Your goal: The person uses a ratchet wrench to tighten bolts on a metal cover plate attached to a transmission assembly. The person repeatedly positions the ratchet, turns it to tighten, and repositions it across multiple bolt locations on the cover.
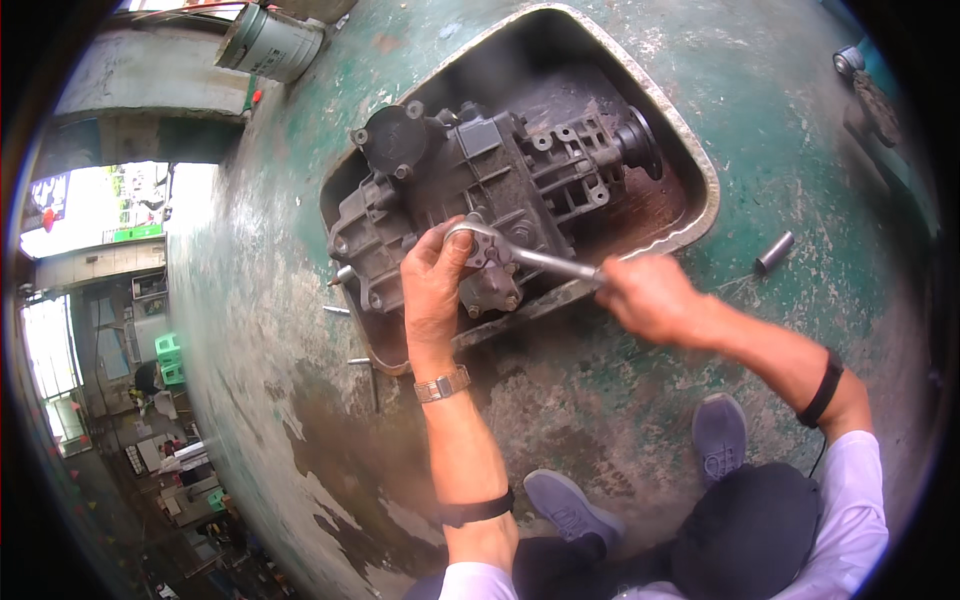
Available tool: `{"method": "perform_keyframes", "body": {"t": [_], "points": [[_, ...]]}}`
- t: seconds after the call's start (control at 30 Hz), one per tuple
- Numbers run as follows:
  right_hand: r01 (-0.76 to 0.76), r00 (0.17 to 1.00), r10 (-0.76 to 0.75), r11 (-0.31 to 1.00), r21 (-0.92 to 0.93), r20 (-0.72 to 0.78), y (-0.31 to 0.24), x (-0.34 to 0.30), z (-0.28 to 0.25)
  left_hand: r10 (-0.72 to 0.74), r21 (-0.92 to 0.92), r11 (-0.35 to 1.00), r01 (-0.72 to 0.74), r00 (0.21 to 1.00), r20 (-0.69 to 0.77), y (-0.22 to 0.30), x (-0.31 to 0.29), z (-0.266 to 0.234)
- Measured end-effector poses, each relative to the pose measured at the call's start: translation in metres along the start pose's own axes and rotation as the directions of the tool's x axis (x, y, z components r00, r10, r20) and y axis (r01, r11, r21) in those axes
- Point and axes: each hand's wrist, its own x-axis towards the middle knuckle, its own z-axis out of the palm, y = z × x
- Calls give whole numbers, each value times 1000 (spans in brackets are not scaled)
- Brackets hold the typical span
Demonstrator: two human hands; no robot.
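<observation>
A dark, greasy gearbox (435,190) lies in a deep, worn tray (708,190) on the floor. Across its near side runs a steel ratchet wrench (548,261). My right hand (652,298) is closed round the wrench's handle end, over the tray's near rim. At the other end, my left hand (432,275) is closed at the wrench's head, its thumb on top. The head sits against a small housing (492,288) on the gearbox. What the head engages is hidden beneath it, and some left fingers are out of sight.
On the wet-patched green floor, a metal socket-like cylinder (775,253) lies right of the tray. Thin metal bars (362,362) lie by its left side. A pale bucket (270,45) stands far left, green stools (168,350) at left. My shoes (720,435) are close in front.
</observation>
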Motion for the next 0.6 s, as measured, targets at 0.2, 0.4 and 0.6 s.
{"method": "perform_keyframes", "body": {"t": [0.2, 0.4, 0.6], "points": [[-256, 890, -176, 570, 781, 421, -85, -20, 80, 4, -41, 999, -1, 998, 68, 8, 1, -2], [-273, 868, -5, 830, 486, 496, -35, -25, -1, 12, -82, 997, -8, 999, 50, -2, 2, -7], [144, 892, -247, 950, -278, -379, 11, 43, -120, 76, -135, 988, -69, 996, 48, -7, 0, -1]]}}
